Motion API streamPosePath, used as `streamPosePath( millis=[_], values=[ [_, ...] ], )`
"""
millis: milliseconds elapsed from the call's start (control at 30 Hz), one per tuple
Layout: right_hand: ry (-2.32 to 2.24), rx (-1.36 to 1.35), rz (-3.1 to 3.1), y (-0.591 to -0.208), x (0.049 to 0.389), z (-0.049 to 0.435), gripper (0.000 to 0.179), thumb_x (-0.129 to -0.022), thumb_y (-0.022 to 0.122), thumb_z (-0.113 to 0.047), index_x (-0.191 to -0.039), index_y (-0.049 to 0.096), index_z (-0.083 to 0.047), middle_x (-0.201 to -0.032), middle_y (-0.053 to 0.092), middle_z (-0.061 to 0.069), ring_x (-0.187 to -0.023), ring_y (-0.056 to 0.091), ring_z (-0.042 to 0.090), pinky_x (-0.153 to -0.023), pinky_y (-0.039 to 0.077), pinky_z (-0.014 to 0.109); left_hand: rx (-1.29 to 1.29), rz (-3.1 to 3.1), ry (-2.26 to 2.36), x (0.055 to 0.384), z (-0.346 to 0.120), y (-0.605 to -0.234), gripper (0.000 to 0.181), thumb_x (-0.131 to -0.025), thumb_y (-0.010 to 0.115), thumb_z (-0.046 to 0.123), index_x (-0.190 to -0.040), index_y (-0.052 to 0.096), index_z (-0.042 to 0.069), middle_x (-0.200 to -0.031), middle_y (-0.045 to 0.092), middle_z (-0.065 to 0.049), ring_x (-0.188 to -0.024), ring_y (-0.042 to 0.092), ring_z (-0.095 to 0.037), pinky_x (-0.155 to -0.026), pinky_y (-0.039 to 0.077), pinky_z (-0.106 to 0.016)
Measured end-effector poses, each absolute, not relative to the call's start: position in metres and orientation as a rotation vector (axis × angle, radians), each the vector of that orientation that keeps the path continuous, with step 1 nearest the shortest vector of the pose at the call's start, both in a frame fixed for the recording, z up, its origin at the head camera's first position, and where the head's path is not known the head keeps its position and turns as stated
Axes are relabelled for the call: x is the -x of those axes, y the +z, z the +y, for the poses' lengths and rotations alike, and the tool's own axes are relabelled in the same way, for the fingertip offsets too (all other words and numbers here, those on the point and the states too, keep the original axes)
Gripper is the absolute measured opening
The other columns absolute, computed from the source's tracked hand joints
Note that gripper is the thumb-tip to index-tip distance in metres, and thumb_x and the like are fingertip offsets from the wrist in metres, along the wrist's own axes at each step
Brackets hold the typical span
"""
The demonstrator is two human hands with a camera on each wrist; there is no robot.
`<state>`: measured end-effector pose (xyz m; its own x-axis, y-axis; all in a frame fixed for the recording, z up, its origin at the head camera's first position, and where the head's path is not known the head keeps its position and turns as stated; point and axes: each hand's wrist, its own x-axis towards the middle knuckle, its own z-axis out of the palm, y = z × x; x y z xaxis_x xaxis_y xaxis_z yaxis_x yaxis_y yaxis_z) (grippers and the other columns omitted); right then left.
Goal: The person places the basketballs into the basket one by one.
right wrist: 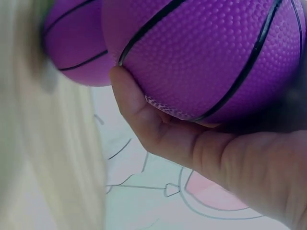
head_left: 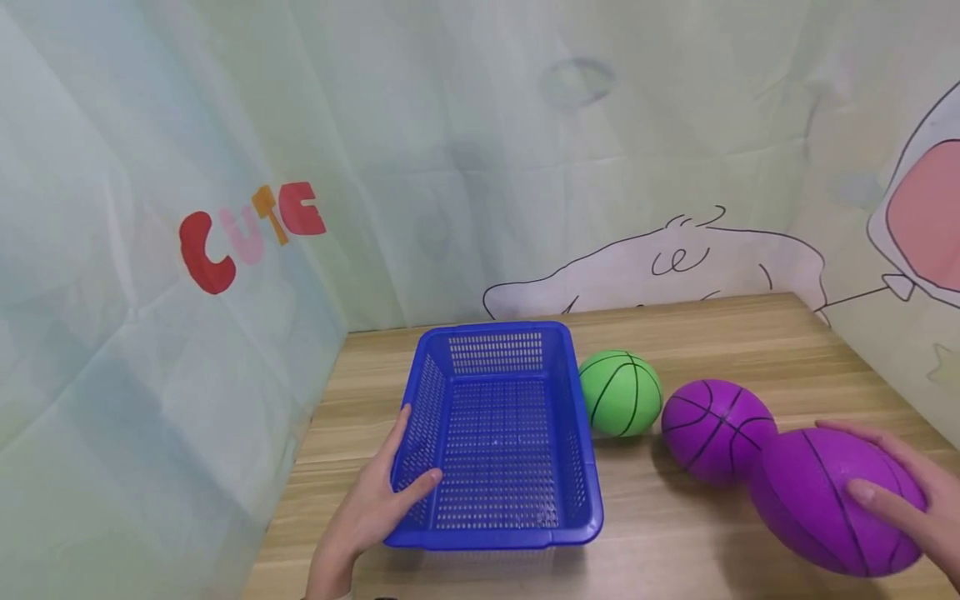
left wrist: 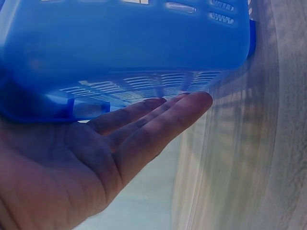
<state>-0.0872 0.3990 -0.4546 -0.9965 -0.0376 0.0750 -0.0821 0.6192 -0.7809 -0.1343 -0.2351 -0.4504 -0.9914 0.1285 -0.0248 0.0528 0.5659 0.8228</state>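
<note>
A blue plastic basket with slotted walls and nothing inside stands on the wooden table. My left hand grips its left side, thumb over the rim and fingers along the outer wall; the left wrist view shows these fingers fairly straight beneath the basket wall. At the right, a purple toy basketball with black lines is held in my right hand. The right wrist view shows curled fingers against this ball. A second purple basketball lies just left of it.
Against or close beside the basket's right side is a green basketball. The wooden table is bordered by printed cloth at the left, back and right, with "CUTE" lettering on the left cloth.
</note>
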Motion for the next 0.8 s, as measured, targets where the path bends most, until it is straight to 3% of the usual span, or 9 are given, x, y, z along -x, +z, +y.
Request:
streamPosePath(
  millis=[333, 800],
  values=[
    [1.399, -0.177, -2.592, -0.424, 0.111, 0.390, 0.068, -0.108, 0.059, -0.014, -0.173, 0.042, -0.026, -0.142, 0.053, -0.027, -0.105, 0.065, -0.003, -0.062, 0.065, 0.036, -0.146, 2.720, 1.395, 0.135, -0.235, -0.451, 0.106, -0.105, 0.074, 0.053, -0.182, 0.007, 0.025, -0.186, 0.015, -0.016, -0.166, 0.027, -0.049, -0.130, 0.023, -0.074],
    [1.454, -0.168, -2.499, -0.392, 0.133, 0.357, 0.067, -0.111, 0.058, -0.013, -0.173, 0.041, -0.035, -0.139, 0.048, -0.017, -0.102, 0.067, -0.001, -0.069, 0.066, 0.028, -0.149, 2.723, 1.384, 0.135, -0.235, -0.451, 0.105, -0.105, 0.073, 0.053, -0.182, 0.006, 0.026, -0.185, 0.016, -0.017, -0.164, 0.029, -0.051, -0.129, 0.026, -0.075]
  ],
)
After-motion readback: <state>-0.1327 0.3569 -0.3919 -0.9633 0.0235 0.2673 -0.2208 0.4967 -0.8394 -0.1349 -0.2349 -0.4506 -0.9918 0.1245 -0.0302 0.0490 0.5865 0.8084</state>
